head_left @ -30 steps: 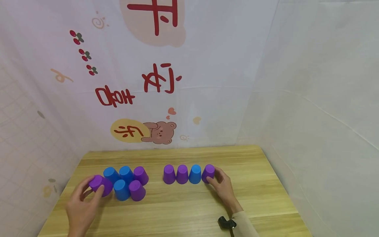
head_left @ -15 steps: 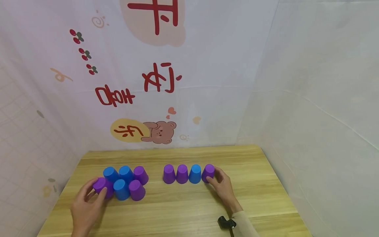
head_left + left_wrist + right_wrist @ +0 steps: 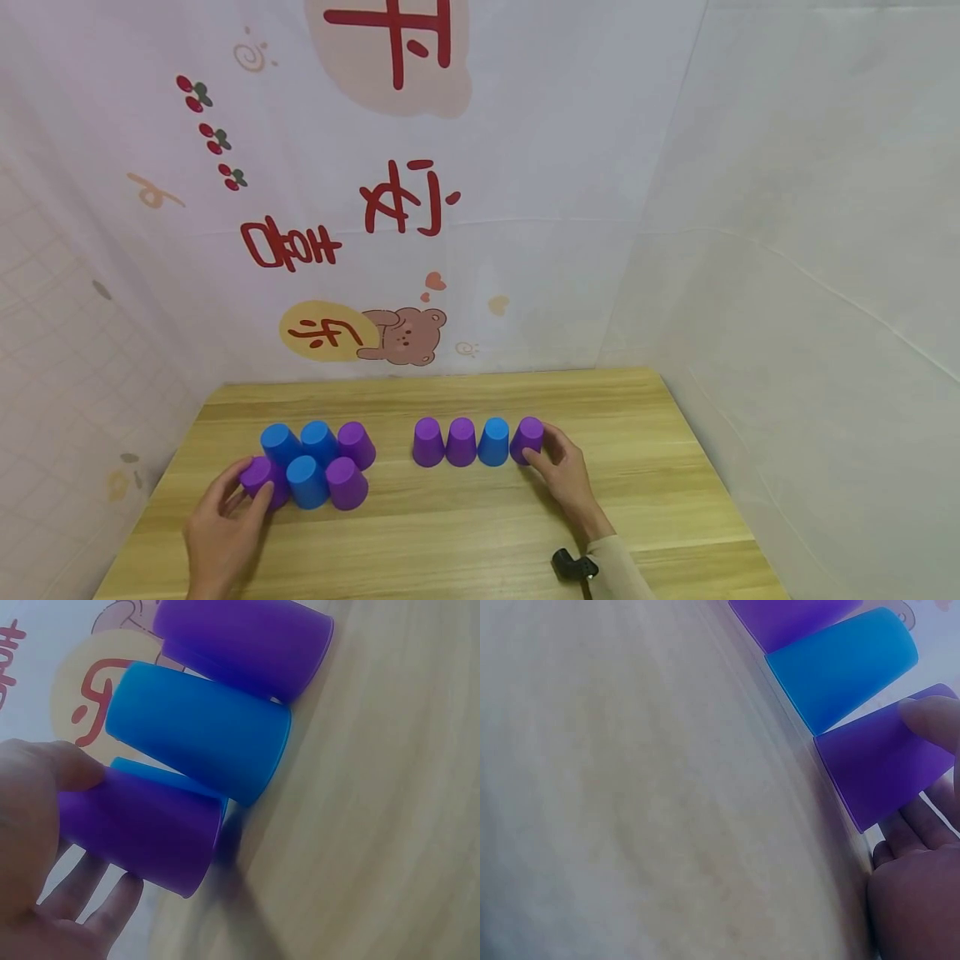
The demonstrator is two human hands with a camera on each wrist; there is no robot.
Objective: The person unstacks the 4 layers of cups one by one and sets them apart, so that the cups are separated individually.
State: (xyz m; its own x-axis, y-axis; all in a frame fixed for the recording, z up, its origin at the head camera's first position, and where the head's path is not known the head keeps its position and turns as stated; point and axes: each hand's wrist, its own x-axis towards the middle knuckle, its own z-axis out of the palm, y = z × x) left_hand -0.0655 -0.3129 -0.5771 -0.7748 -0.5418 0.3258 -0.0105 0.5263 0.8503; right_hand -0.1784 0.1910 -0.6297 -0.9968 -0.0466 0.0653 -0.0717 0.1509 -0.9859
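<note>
Change: left hand [image 3: 221, 533] has brought gripped purple tapered plastic cup [image 3: 264, 473] closer to front blue tapered plastic cup [image 3: 307, 482]; seating unclear, 2 rows of 3 nearly formed. Right hand [image 3: 567, 479], unmoved, grips rightmost purple cup [image 3: 527, 440].

Yellow-brown, wood-grained tabletop [image 3: 420, 550]. Right row, left to right: two inverted, tapered purple plastic cups [image 3: 429, 442], matching blue cup [image 3: 495, 442], end purple cup [image 3: 525, 436]. Left cluster, rear: two blue cups [image 3: 320, 442], rear purple cup [image 3: 356, 444]; front: leftmost purple cup [image 3: 261, 473] (contact with tabletop unclear), front blue cup [image 3: 307, 482], front purple cup [image 3: 347, 482].
</note>
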